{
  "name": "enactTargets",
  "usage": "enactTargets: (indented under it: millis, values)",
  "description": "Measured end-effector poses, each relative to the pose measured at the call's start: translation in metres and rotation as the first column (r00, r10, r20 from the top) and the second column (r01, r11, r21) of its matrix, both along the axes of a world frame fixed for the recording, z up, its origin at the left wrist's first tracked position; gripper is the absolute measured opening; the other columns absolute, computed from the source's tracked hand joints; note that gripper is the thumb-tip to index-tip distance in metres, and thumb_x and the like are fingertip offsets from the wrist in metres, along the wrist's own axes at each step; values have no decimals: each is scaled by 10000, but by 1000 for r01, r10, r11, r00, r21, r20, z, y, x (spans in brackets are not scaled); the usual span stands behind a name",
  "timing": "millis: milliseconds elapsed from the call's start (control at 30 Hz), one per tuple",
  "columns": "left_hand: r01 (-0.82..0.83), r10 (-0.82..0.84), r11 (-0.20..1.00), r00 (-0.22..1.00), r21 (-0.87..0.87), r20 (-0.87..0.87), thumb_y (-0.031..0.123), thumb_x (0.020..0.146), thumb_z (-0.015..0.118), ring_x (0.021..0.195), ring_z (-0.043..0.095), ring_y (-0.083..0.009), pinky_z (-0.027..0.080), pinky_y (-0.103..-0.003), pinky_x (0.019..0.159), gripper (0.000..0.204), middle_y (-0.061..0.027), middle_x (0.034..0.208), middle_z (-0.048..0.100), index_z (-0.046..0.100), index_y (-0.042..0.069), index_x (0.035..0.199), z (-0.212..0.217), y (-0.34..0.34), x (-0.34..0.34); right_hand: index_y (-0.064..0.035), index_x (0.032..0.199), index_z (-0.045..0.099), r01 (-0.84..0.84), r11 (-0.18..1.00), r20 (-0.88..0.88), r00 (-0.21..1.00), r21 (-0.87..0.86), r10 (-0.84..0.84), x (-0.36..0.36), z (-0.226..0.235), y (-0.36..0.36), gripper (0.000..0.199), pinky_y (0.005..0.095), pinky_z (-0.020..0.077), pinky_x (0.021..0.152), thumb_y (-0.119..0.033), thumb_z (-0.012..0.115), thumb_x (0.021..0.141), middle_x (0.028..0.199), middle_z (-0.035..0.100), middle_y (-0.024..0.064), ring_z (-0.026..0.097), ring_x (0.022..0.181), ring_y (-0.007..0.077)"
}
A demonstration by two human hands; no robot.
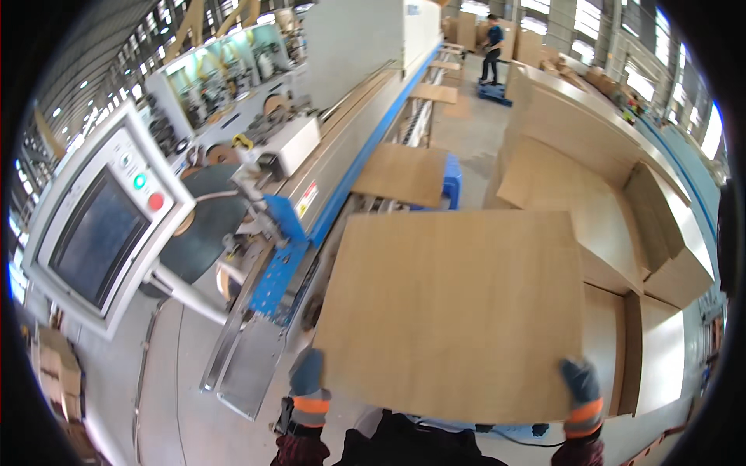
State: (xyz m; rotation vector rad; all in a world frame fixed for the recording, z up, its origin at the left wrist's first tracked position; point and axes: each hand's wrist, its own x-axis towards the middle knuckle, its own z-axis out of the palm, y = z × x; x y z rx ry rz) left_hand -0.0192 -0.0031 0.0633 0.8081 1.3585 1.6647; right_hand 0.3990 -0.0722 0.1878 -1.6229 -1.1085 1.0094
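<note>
A large square wood panel [451,311] with light brown grain lies flat in front of me. At its near left corner, my left hand [307,374], in a blue-grey glove with an orange cuff, is closed on the edge. My right hand [580,384], gloved alike, grips the near right edge; its fingers are partly hidden and slightly blurred. Left of the panel runs a long machine with a blue rail [365,167] and a metal infeed plate [249,365]. A second panel [404,172] lies beyond mine, beside the machine.
A control console [101,225] with a dark screen, a green and a red button stands at left. Open cardboard boxes [575,171] with a panel inside crowd the right side. Farther down the aisle, a person [493,50] stands near a blue pallet truck [495,93].
</note>
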Motion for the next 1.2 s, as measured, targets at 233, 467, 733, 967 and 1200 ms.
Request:
enactTargets:
  millis: [233, 467, 733, 967, 1200]
  values:
    - [-216, 150, 968, 908, -130, -392, 154, 800, 586, 851, 581, -206, 476, -300, 744, 242, -122, 965, 607, 594, -16, 972, -140, -109, -142, -20, 932, 603, -62, 959, -514, 853, -275, -92, -139, -62, 2, 149, 216, 428, 588, -82, 591, 796, 774, 595, 3, 537, 663, 87]
    - [-509, -43, 837, 306, -201, -951, 222, 794, 535, 1063, 473, -303, 355, -406, 939, 308, -158, 1089, 543, 566, 26, 1030, -67, -96, -172, -17, 1020, 568, -92, 964, -510, 859, -251, -51, -216, -230, -21, 248, 257, 431, 632, -161, 585, 819, 856, 589, 19, 524, 720, 105]
    - [94, -68, 994, 95, -59, -993, 179, 759, 494, 1035, 428, -318, 314, -444, 900, 212, -130, 1022, 488, 549, 46, 915, -85, -65, -131, -29, 1091, 540, -62, 958, -327, 944, -280, -34, -305, -271, -1, 365, 301, 427, 762, -236, 610, 798, 1003, 592, 60, 538, 873, 163]
    - [94, -83, 993, 118, -72, -990, 129, 744, 496, 978, 441, -323, 342, -435, 865, 215, -123, 1024, 489, 520, 40, 938, -91, 16, -102, -23, 1057, 557, -105, 947, -670, 731, -304, -134, -272, -270, 60, 281, 272, 418, 771, -178, 580, 824, 955, 590, 56, 532, 842, 152]
    - [58, 16, 998, 10, 17, -1000, 168, 766, 487, 1072, 417, -310, 271, -462, 957, 224, -128, 1070, 486, 519, 53, 956, -121, 94, -86, -3, 1056, 518, -254, 938, -460, 821, 236, 338, -190, -46, 65, 273, 286, 437, 785, -176, 546, 846, 967, 584, 76, 556, 892, 176]
